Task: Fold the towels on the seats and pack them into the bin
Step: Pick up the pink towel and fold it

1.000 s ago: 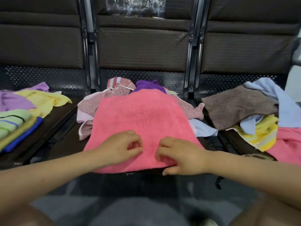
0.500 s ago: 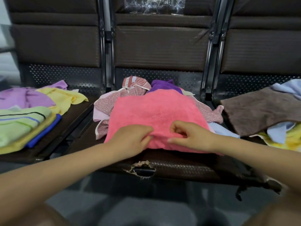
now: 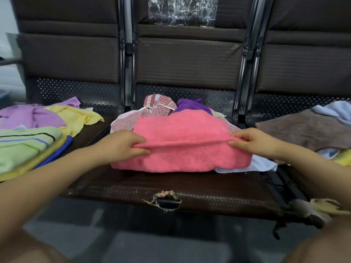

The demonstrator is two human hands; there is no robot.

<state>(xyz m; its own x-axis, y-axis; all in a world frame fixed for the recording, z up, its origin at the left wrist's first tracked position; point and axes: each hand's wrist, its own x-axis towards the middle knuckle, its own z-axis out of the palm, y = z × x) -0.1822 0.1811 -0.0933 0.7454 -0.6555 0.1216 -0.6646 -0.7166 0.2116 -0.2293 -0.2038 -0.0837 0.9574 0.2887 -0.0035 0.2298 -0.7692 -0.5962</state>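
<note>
Both hands grasp the pink towel on the middle seat of a dark bench: the left hand pinches a raised ridge of cloth at the towel's 9 o'clock end, the right hand pinches the same ridge at its 3 o'clock end, thumbs under and fingers over. The ridge, and the towel's long axis with it, runs straight across from 9 to 3 o'clock between the hands, each hand about equally near its own end. The next fold looks set to turn on that line, the pinched edge carried toward 12 o'clock or back toward 6. Behind the towel at 12 o'clock lies a heap of patterned and purple cloths. On the seat at 9 o'clock sits a stack of striped green, yellow and blue towels; at 3 o'clock, a brown towel. No bin is clearly in view.
</note>
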